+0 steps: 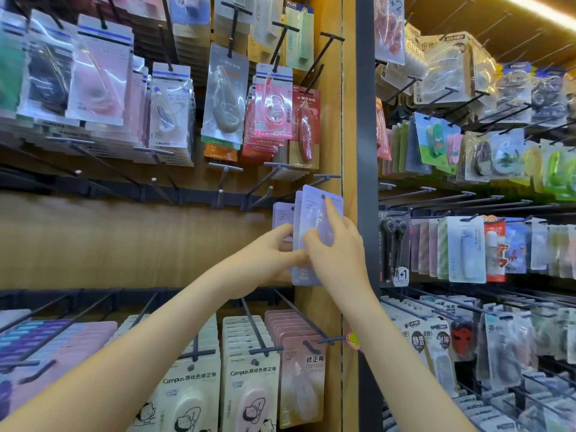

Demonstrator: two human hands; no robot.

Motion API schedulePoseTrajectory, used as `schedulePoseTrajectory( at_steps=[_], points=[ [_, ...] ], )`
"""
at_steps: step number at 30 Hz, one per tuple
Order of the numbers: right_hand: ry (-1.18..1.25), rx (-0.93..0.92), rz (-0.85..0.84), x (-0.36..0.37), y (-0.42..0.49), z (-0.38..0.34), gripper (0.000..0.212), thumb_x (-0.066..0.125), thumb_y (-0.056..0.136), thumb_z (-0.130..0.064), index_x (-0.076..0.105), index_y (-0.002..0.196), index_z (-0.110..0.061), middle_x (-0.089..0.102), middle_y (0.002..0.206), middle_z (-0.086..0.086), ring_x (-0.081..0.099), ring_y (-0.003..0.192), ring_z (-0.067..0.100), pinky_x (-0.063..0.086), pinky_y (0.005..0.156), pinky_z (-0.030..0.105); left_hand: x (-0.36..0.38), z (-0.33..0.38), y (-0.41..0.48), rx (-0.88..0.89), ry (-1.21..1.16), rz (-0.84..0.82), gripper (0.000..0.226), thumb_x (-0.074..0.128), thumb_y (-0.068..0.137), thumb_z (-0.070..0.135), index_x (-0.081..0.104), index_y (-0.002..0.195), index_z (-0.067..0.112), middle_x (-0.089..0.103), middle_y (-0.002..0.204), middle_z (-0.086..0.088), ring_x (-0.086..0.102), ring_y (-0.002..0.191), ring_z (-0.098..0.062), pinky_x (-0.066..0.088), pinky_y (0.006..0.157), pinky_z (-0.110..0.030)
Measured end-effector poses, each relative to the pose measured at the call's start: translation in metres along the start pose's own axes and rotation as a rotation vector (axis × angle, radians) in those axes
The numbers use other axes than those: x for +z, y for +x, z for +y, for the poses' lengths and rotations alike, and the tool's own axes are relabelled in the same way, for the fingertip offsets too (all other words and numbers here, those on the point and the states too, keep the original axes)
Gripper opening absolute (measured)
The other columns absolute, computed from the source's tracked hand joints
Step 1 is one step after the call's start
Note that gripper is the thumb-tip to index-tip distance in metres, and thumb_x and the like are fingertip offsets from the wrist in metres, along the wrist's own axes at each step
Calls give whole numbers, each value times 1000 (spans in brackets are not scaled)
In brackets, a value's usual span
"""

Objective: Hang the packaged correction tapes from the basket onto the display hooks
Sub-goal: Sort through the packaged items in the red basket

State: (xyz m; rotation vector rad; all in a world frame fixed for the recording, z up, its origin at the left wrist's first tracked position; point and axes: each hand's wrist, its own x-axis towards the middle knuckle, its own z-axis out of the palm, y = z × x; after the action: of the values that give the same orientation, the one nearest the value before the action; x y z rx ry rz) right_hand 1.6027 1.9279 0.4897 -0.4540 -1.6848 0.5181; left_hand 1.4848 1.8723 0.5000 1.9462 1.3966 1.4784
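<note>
1. The right hand (339, 247) is gripping the lavender correction tape packs (313, 210) from the front. Its index finger is lying straight up the front card toward the hang hole, and its thumb is pressing on the clear blister.
2. The left hand (271, 254) is pinching the lower left edge of the same fanned bundle, fingers curled round the cards.
3. The packs are being held upright in the air, just left of the wooden upright (349, 120), and their right edge is overlapping it slightly.
4. The hang hole of the front card is sitting just below the cross-tip of a display hook (325, 176) that is jutting out just left of the upright. Whether any card is already threaded on a hook cannot be told.
5. Above that hook, a red MONO pack (307, 126) is hanging beside the upright.
6. Further left of the upright, a row of bare hooks (219, 194) is sticking out of a dark rail.
7. Below the hands, pink correction tape packs (304, 385) are hanging just left of the upright.
8. Right of the upright, past a dark post (366, 151), a pack of black pens (394, 244) is hanging.
</note>
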Motion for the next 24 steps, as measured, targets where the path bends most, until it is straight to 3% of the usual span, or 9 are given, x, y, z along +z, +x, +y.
schedulePoseTrajectory(
  at_steps=[4,8,13,17,24],
  points=[
    [162,1,14,-5,-8,3,59,52,93,-21,32,146,-39,35,146,-13,33,116,-3,33,84,12,-6,-4,-14,22,-236,-52,37,57,90,19,54,127,16,67,120,-9,65,108,-26,55,89,-40],
    [201,14,1,-4,-11,7,58,54,93,-24,34,145,-39,35,146,-15,33,121,-4,31,93,20,-7,-8,-22,7,-195,53,29,54,94,14,58,123,13,70,113,-9,68,103,-25,56,87,-43],
    [57,-10,0,5,-3,8,62,52,94,-25,26,149,-36,37,142,-4,35,123,6,32,99,26,-22,-8,-27,-29,-118,170,21,54,95,14,61,115,19,74,101,-1,71,92,-19,60,77,-35],
    [-51,-25,12,9,5,10,65,50,94,-26,19,151,-35,38,133,0,39,114,12,37,91,29,-30,-9,-31,-42,93,193,20,55,95,19,58,109,33,73,103,3,71,91,-14,58,83,-40],
    [-192,-51,-32,9,4,13,68,47,93,-33,11,151,-41,34,137,4,42,122,27,42,100,47,-40,-8,-45,-26,365,282,24,54,96,22,53,116,36,67,111,7,65,100,-14,56,85,-42]
  ],
)
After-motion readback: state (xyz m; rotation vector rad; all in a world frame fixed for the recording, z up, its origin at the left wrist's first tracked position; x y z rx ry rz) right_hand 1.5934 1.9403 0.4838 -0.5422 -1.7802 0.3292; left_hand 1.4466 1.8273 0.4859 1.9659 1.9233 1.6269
